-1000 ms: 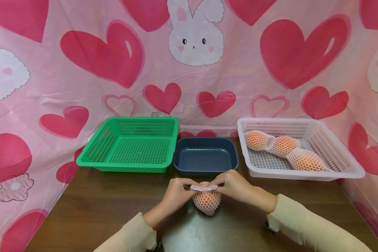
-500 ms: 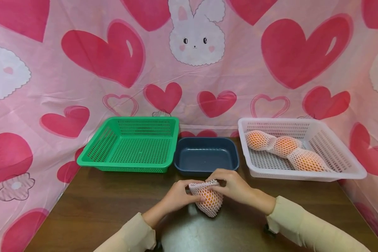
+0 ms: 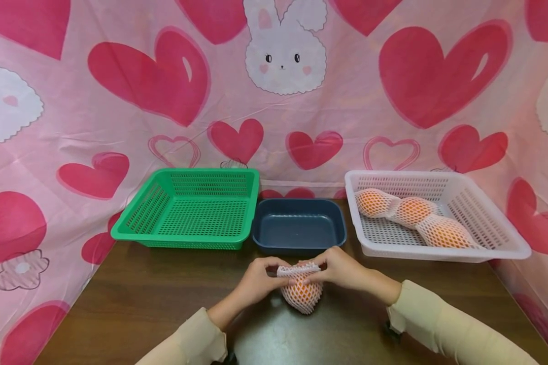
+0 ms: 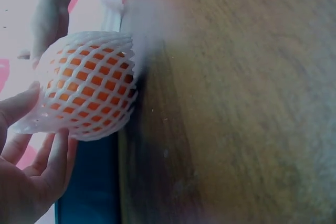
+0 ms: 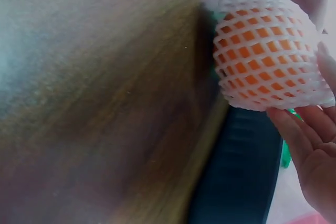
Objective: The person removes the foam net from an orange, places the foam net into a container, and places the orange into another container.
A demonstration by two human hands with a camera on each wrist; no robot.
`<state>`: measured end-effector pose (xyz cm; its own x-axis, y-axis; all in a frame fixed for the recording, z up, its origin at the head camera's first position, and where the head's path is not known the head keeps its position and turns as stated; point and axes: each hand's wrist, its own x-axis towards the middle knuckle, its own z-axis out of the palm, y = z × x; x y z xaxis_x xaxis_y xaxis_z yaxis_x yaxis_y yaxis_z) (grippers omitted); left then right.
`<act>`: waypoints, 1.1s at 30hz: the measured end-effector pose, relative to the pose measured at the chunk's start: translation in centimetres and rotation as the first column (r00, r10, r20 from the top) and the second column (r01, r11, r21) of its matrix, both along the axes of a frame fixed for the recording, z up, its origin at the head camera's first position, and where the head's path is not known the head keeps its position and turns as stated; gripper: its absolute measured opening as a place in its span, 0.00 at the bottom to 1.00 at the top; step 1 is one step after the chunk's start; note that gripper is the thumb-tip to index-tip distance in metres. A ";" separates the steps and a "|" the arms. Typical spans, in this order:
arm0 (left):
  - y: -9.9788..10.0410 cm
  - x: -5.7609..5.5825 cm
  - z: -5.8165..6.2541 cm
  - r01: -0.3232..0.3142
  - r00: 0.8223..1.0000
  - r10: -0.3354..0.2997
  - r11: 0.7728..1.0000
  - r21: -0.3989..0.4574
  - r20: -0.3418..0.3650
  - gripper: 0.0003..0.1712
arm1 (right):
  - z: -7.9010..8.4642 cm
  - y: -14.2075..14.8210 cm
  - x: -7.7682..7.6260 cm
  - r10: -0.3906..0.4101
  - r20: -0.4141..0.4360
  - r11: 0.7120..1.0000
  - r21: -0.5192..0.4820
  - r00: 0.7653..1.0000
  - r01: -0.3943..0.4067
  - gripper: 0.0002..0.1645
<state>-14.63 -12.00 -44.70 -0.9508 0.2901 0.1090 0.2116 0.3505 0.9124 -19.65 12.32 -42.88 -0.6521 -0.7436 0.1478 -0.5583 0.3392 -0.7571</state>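
An orange fruit point(image 3: 303, 298) in a white foam net point(image 4: 92, 85) is held up between both hands, over the table just in front of the blue tray. My left hand point(image 3: 258, 276) pinches the left side of the net's upper edge, thumb on the near face and fingers behind. On the opposite side, my right hand point(image 3: 343, 268) pinches the same upper edge, its thumb laid on the front of the net. In the right wrist view, orange skin point(image 5: 262, 59) shows through the mesh. The net still covers the fruit's rounded lower end.
Behind the hands sits a dark blue tray point(image 3: 300, 251). A green basket point(image 3: 182, 238) stands to its left. To its right, a white basket point(image 3: 443, 252) holds several net-wrapped fruits point(image 3: 413, 210). A pink patterned cloth point(image 3: 274, 111) hangs behind the wooden table point(image 3: 164, 284).
The hands first gripped the net's top edge drawn flat over the fruit. Both thumbs have since come down onto the net's near face, and the edge now stands higher and looser.
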 end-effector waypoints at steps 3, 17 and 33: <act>0.0 -0.1 0.2 -0.006 1.000 0.006 1.000 -0.019 -0.016 0.10 | 0.3 -0.2 0.1 -0.005 -0.077 1.000 -0.013 0.997 0.004 0.12; 0.0 -0.3 0.9 -0.078 0.996 0.076 0.996 -0.033 -0.053 0.08 | 0.5 -1.0 0.6 -0.025 -0.450 0.996 -0.089 0.893 -0.017 0.12; -0.1 -0.5 0.0 0.061 0.994 -0.058 0.998 -0.026 0.098 0.28 | -0.4 -0.1 -0.2 -0.067 -0.006 0.995 0.079 0.998 0.067 0.36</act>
